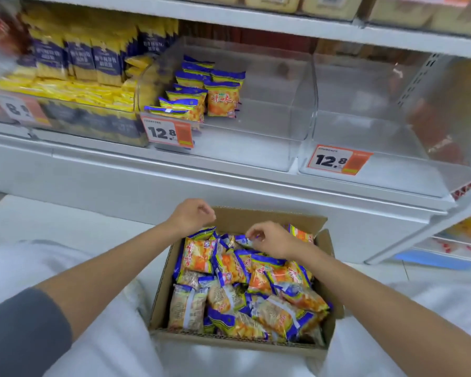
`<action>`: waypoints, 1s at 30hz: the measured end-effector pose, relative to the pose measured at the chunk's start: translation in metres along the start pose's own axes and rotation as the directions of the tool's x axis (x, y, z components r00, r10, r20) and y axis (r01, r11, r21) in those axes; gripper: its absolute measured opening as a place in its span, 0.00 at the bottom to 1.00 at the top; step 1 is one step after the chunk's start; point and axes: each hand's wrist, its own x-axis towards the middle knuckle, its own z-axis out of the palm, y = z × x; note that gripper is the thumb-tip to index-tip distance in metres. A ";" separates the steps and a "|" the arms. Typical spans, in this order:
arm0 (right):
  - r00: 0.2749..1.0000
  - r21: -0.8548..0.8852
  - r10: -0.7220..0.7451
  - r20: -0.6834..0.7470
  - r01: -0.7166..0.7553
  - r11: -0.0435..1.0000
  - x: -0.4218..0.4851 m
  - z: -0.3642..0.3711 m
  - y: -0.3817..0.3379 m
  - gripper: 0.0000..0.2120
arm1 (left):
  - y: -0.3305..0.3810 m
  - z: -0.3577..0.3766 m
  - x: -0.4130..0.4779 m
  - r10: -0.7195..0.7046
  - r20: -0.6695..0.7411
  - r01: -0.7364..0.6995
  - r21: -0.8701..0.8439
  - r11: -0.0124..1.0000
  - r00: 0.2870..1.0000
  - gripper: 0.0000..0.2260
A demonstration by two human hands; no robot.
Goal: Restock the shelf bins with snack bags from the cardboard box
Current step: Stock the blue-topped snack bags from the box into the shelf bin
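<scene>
The fingers (252,235) of the right hand (273,242) are curled tight and pinch the crimped top seam of one blue-edged bag (242,238) at the far side of the cardboard box (259,215). The left hand (192,214) hovers over the box's far left corner, folded into a loose fist with nothing that I can see inside it. Beneath both lies the heap of snack bags (245,292): glossy, crinkled film pillows in orange and yellow with blue sealed ends, some turned pale back side up, filling the box nearly to its rim. The box is plain brown corrugated board with its flaps open, and it sits on the floor between the person's knees, just in front of the shelf (174,170). Up there the middle bin (279,104), clear hard plastic with rounded corners, holds only a short row of shelved bags (223,99) stood against its left wall. The right bin (365,123) looks bare. To my eye the job is barely begun: most of the stock sits in the box, and two bins want filling.
</scene>
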 end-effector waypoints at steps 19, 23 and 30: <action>0.988 0.076 -0.120 -0.094 0.128 0.989 -0.003 0.032 -0.008 0.23 | -0.008 0.004 -0.008 0.006 0.212 0.011 -0.081 0.997 0.977 0.13; 0.967 0.136 -0.180 -0.179 0.206 0.969 -0.019 -0.002 -0.023 0.35 | 0.008 0.015 -0.006 -0.023 0.407 0.083 -0.130 0.988 0.913 0.27; 0.932 0.380 0.198 -0.304 -0.072 0.922 -0.026 -0.034 0.026 0.23 | 0.022 0.039 0.001 -0.144 0.466 0.265 -0.205 0.942 0.873 0.15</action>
